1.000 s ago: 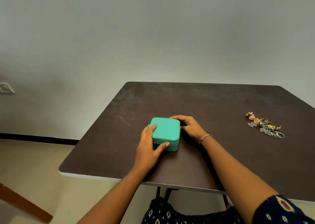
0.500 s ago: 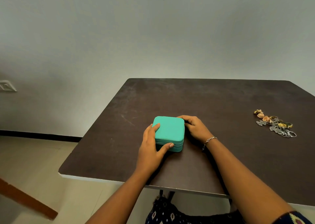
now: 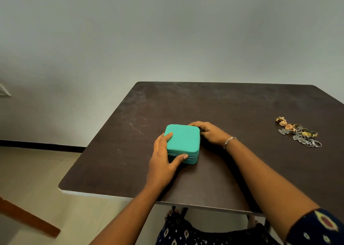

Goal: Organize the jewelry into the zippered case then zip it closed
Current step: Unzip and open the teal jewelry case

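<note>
A teal zippered case (image 3: 183, 142) lies closed on the dark brown table (image 3: 242, 110), near its left front part. My left hand (image 3: 163, 159) clasps the case's left front corner, index finger on the lid and thumb along the front zipper line. My right hand (image 3: 208, 133) presses against the case's right rear side, fingers curled around the far corner; its fingertips are hidden. A pile of jewelry (image 3: 297, 132), gold and silver earrings and rings, lies far to the right on the table, apart from both hands.
The table's white front edge (image 3: 111, 196) runs close to my body. A grey wall stands behind the table, and the tiled floor with a brown wooden strip (image 3: 28, 218) lies to the left.
The view has shifted slightly, so the table and jewelry appear further right. Both hands keep their grasp on the closed case, which has barely moved.
</note>
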A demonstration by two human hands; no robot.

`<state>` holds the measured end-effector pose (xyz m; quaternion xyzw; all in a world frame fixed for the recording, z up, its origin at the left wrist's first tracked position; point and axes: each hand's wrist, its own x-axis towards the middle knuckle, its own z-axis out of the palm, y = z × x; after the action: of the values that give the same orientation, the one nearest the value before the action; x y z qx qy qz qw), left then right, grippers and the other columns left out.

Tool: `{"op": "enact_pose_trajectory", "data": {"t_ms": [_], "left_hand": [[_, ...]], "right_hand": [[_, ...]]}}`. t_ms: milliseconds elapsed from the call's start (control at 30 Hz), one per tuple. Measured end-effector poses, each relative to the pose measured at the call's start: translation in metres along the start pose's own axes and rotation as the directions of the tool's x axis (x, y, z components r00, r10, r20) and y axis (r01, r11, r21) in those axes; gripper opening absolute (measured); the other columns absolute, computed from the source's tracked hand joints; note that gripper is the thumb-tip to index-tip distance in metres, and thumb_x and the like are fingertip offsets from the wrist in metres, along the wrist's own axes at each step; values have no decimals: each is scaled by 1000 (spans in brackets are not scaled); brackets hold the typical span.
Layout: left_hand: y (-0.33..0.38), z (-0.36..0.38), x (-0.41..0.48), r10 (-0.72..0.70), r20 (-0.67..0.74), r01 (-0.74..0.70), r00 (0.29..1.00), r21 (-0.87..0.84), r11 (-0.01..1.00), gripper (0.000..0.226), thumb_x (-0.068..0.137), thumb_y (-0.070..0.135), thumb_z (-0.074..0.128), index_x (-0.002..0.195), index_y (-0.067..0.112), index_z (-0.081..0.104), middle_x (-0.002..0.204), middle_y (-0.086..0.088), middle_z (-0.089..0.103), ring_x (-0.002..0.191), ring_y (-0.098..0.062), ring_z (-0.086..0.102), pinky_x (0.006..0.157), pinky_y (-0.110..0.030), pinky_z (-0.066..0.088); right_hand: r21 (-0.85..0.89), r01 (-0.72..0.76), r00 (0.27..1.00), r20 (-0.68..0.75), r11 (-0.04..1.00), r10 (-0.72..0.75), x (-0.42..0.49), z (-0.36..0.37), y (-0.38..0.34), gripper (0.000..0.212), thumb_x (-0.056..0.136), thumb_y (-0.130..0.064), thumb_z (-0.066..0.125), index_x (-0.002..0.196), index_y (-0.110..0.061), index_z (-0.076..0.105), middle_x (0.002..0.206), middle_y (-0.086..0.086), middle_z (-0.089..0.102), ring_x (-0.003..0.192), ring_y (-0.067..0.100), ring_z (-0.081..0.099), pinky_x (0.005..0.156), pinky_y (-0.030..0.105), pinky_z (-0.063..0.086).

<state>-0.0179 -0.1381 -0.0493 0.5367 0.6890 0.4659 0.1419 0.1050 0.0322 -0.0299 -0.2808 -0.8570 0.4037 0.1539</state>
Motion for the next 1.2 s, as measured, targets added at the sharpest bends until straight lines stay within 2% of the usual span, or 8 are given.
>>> {"op": "enact_pose_trajectory", "data": {"t_ms": [133, 267, 533, 633, 733, 867, 1000, 1200], "left_hand": [[0, 0, 0, -6, 10, 6, 1000, 1, 1000, 70, 79, 33, 68, 137, 25, 31, 147, 3, 27, 130, -12, 32, 99, -25, 35], [0, -2, 0, -7, 17, 8, 1000, -8, 1000, 69, 79, 32, 68, 137, 25, 31, 147, 3, 27, 130, -11, 31, 101, -26, 35], [2, -1, -1, -15, 15, 15, 1000, -17, 1000, 69, 79, 32, 69, 136, 25, 31, 145, 5, 27, 130, -10, 32, 101, -25, 36], [3, -2, -1, -17, 24, 18, 1000, -21, 1000, 69, 79, 31, 68, 136, 25, 30, 146, 5, 27, 130, -9, 31, 102, -27, 36], [3, -3, -1, -13, 26, 14, 1000, -16, 1000, 68, 80, 30, 68, 136, 26, 30, 146, 5, 27, 131, -9, 30, 103, -26, 35], [2, -3, -1, -10, 22, 10, 1000, -11, 1000, 68, 80, 29, 68, 137, 25, 30, 146, 5, 27, 131, -8, 30, 101, -23, 34], [2, -2, 0, -3, 19, 3, 1000, -3, 1000, 68, 80, 31, 67, 136, 26, 30, 146, 5, 27, 130, -8, 30, 100, -24, 35], [1, -2, 0, 1, 12, -1, 1000, 2, 1000, 68, 79, 30, 68, 136, 24, 32, 146, 4, 28, 130, -12, 33, 98, -25, 36]], "right_hand": [[-81, -12, 992, 125, 997, 22, 11, -12, -4, 27, 92, 5, 42, 113, -2, 58, 116, 12, 61, 105, 18, 56, 96, 30, 44], [-145, -4, 984, 176, 989, 30, 17, -19, -8, 23, 90, 3, 47, 111, -1, 58, 113, 11, 62, 100, 14, 55, 85, 11, 43], [-312, 61, 939, 340, 948, 51, 26, -28, -15, 33, 91, 0, 46, 123, -9, 50, 117, 2, 48, 105, 13, 45, 93, 23, 39], [-393, 93, 933, 356, 915, 58, 30, -32, -15, 28, 92, -5, 47, 119, -10, 53, 117, 7, 47, 110, 19, 44, 100, 34, 35], [-418, 101, 924, 377, 903, 71, 34, -34, -20, 19, 92, -7, 48, 109, -3, 56, 107, 2, 45, 103, 16, 43, 96, 31, 35], [-393, 106, 944, 327, 913, 31, 36, -37, -21, 11, 89, -4, 53, 96, 0, 61, 99, 6, 56, 94, 14, 50, 84, 21, 39], [-287, 46, 983, 186, 957, 8, 29, -39, -10, 9, 83, -3, 61, 84, -11, 64, 88, 1, 64, 84, 12, 58, 87, 26, 46], [-37, -51, 997, -55, 998, 49, 5, -27, -1, 7, 83, -3, 61, 87, -2, 67, 86, 5, 66, 78, 9, 60, 82, 19, 48]]}}
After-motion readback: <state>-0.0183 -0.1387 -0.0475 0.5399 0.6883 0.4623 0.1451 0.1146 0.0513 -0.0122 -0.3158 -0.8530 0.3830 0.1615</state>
